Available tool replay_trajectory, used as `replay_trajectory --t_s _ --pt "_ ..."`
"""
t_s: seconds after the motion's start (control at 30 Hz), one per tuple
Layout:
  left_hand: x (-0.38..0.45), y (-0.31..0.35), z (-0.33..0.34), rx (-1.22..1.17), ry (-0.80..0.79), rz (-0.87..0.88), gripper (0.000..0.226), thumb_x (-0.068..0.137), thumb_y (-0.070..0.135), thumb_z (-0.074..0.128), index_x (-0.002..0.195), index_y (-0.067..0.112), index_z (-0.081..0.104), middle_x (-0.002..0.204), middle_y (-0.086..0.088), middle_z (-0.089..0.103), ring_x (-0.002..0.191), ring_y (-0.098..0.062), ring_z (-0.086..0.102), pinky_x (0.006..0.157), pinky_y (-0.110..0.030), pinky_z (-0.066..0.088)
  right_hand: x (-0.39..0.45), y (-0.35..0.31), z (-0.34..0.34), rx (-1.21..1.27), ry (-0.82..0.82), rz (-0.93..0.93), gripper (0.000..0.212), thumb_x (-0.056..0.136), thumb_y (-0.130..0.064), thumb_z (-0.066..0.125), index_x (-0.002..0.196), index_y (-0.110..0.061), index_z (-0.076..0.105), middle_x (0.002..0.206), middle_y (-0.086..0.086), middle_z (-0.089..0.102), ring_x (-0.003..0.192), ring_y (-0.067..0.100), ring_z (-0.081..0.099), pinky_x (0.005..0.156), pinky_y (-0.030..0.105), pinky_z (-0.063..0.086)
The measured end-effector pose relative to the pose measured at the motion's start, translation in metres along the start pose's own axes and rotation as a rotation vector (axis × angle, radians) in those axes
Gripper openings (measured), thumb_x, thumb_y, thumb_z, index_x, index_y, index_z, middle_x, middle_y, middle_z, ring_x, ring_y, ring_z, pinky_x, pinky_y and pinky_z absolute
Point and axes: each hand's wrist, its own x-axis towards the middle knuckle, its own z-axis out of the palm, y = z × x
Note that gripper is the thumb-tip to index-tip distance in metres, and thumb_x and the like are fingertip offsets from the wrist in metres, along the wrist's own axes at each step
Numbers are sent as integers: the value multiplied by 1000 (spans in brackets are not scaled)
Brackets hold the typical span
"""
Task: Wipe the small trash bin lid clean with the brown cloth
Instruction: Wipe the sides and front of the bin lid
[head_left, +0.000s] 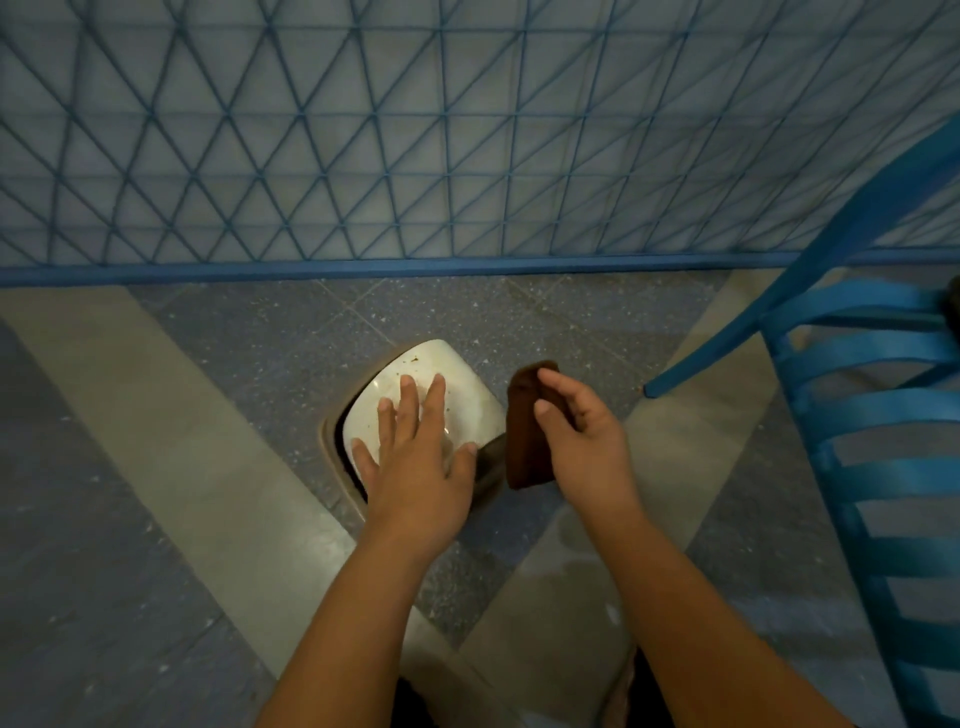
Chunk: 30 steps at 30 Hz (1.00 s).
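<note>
A small trash bin stands on the floor, its cream-white lid (457, 379) tilted and speckled with brown crumbs near its far edge. My left hand (413, 452) lies flat on the lid with the fingers spread and straight. Just right of the lid, my right hand (576, 431) pinches a folded brown cloth (527, 421), holding it upright in the air beside the bin. The bin's beige rim (332, 441) shows on the left; its body is mostly hidden under the lid and my hand.
A blue slatted chair (862, 415) stands at the right, one leg tip on the floor near the cloth. A blue lattice wall (415, 156) with a blue base rail runs behind the bin. The floor is grey speckled tile with beige bands.
</note>
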Motion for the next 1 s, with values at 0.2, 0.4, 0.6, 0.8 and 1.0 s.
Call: replay_trajectory --t_s 0.2,0.4,0.6,0.8,1.0 --pt "15 -43 -14 -192 59 -141 66 98 35 44 152 34 6 161 6 -7 148 -19 -7 118 -55 3 15 -25 32 27 -103 -28 23 90 -17 61 103 -35 56 110 -4 65 97 8 64 69 18 54" --pt "67 -62 -30 -388 18 -136 52 102 35 35 151 31 20 159 3 18 147 -20 13 119 -49 8 21 -6 35 -463 -105 -51 24 89 -30 61 110 -39 57 115 -9 55 105 13 55 86 36 54" --pt "57 -57 -31 -346 -2 -156 46 102 35 34 147 25 35 152 -2 36 138 -23 33 112 -37 23 13 5 26 -706 45 -264 24 92 -35 54 116 -34 59 112 -6 48 104 11 48 84 27 44" --pt "24 -52 -19 -314 -3 -231 48 96 43 44 141 25 43 141 -1 49 124 -23 48 98 -35 38 8 8 7 -785 -151 -203 41 93 -46 47 132 -33 52 130 -3 50 121 16 44 101 36 41" --pt "-12 -22 11 -54 -168 -175 140 47 79 71 147 37 -19 158 0 -23 146 -31 -9 116 -56 8 3 20 2 -754 -198 -182 46 95 -38 46 141 -30 42 141 3 45 127 20 41 106 39 36"
